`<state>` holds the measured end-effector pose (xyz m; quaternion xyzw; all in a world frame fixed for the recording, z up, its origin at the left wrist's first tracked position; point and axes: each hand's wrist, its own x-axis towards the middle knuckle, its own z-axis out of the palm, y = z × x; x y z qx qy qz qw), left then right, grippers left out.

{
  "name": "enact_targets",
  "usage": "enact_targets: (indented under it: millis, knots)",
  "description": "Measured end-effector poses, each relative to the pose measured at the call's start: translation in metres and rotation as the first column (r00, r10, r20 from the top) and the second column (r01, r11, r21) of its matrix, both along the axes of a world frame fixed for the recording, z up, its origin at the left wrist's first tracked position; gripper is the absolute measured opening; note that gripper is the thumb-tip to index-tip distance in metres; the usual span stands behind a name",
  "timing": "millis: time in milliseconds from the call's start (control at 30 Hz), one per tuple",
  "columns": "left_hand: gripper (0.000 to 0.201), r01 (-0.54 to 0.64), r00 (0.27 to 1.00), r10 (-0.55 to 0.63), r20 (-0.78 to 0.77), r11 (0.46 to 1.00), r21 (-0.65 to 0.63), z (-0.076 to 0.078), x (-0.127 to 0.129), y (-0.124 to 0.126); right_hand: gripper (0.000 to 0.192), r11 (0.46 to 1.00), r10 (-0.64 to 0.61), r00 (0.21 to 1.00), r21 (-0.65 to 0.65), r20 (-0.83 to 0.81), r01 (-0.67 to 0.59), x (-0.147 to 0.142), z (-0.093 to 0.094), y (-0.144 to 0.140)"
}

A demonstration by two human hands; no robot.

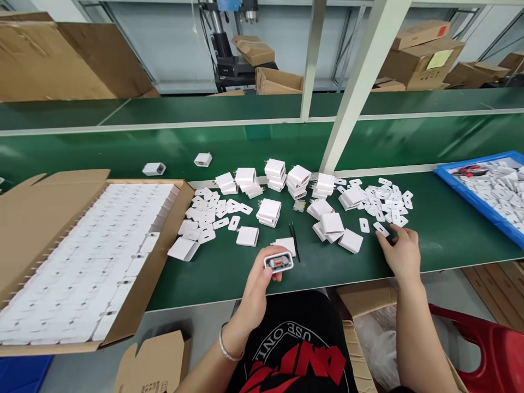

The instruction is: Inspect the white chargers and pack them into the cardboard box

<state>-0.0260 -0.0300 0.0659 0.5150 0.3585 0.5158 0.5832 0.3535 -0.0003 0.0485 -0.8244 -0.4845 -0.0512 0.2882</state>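
My left hand [257, 284] is closed around a white charger housing [279, 262]. Its open end faces me, and metal and orange parts show inside. Over the right part of the bench, my right hand [400, 252] has its thumb and fingers apart at a small white slotted end plate [381, 229]. The thumb appears to touch that plate. Beside it lies a heap of similar plates [385, 202]. Black tweezers [294, 242] rest on the bench next to another white housing [285, 245], partly behind my left hand.
Stacked white housings [269, 212] stand across the green bench [196, 289]. More plates [204, 213] lie left of them. A cardboard box [164, 234] of white units fills the left side. A blue tray [483, 199] with white parts and red-handled pliers is at right. A white post [360, 71] rises behind.
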Motion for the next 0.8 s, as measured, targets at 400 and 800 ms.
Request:
enact_targets:
  millis: [400,800]
  knots:
    - [0.073,0.076,0.986,-0.069,-0.151,0.996,0.042,0.006,0.015,-0.003,0.019,0.831,0.525,0.802,0.373,-0.284,-0.412,-0.08,0.046,-0.047]
    - [0.069,0.089,0.976,-0.07,-0.204,0.993,0.082,0.008,0.013,-0.006,0.03,0.495,0.868,0.47,0.369,-0.162,-0.787,-0.178,0.064,-0.058]
